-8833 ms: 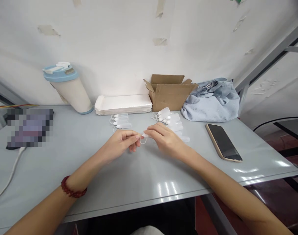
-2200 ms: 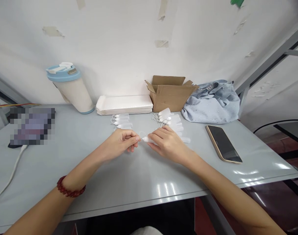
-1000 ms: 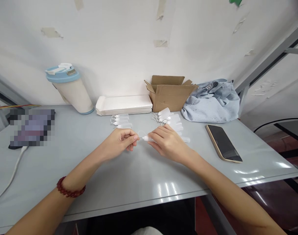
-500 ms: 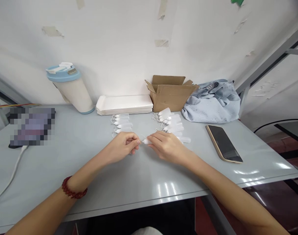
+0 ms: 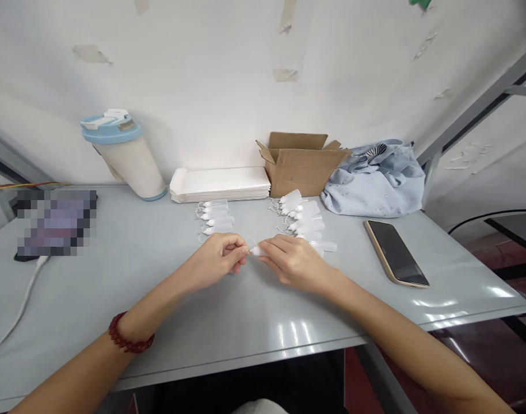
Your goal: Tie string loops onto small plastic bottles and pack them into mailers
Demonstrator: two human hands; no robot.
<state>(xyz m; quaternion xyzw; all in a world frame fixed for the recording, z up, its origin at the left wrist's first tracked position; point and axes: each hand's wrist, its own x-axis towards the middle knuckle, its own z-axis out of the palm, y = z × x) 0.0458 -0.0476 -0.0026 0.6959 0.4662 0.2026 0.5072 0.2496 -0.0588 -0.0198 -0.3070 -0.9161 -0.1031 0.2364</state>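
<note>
Over the grey table, my right hand (image 5: 291, 259) is closed around a small white plastic dropper bottle (image 5: 255, 251), with only its nozzle end showing to the left. My left hand (image 5: 222, 257) pinches a tiny thin piece (image 5: 248, 252) between thumb and fingertip, right at the bottle's tip; its kind is too small to make out. A fine loop stands above the nozzle. Beyond my left hand lies a row of similar dropper bottles (image 5: 220, 221) with thin strings. Behind my right hand is a looser group of such bottles (image 5: 308, 223), partly hidden by the hand.
At the back stand a tumbler (image 5: 129, 161), a stack of white boxes or envelopes (image 5: 220, 185), an open cardboard box (image 5: 301, 172) and a bundled blue cloth (image 5: 375, 181). A phone (image 5: 396, 253) lies right; a blurred device (image 5: 58, 221) with a cable (image 5: 25, 305) lies left.
My right hand has shifted very slightly to the left with the bottle, bringing its tip closer to my left fingertips. Everything else is the same.
</note>
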